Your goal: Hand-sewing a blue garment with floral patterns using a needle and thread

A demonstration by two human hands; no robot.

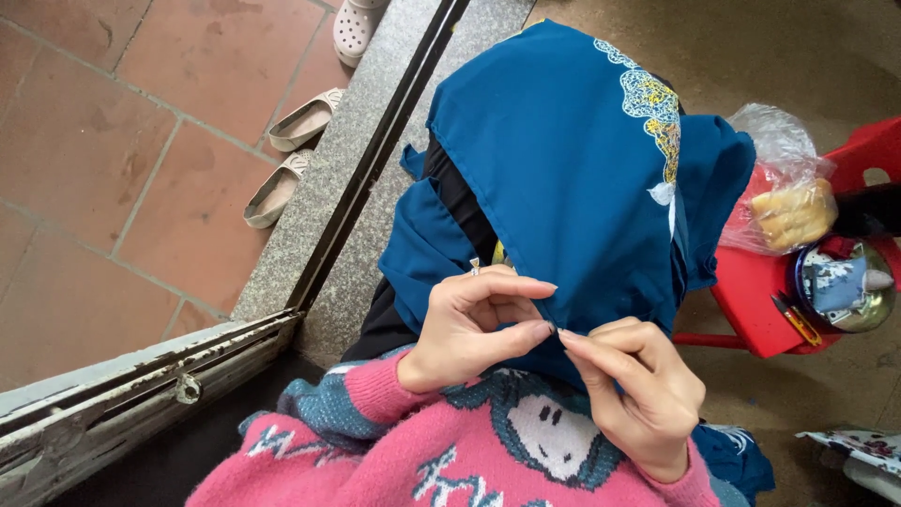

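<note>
Pink sweater (441, 451) fills the bottom edge; above it our left hand (474, 324) and right hand (638, 394) meet, fingers (530, 330) pinched together on the near hem of the blue cloth (563, 160), which stretches away over our lap. Any needle is too small to see. Behind, a red stool (760, 291) is cut off.

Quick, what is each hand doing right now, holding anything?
Left hand: closed, fingertips pinching the edge of the blue garment.
Right hand: closed, thumb and forefinger pinching the same blue edge, right beside the left.
</note>
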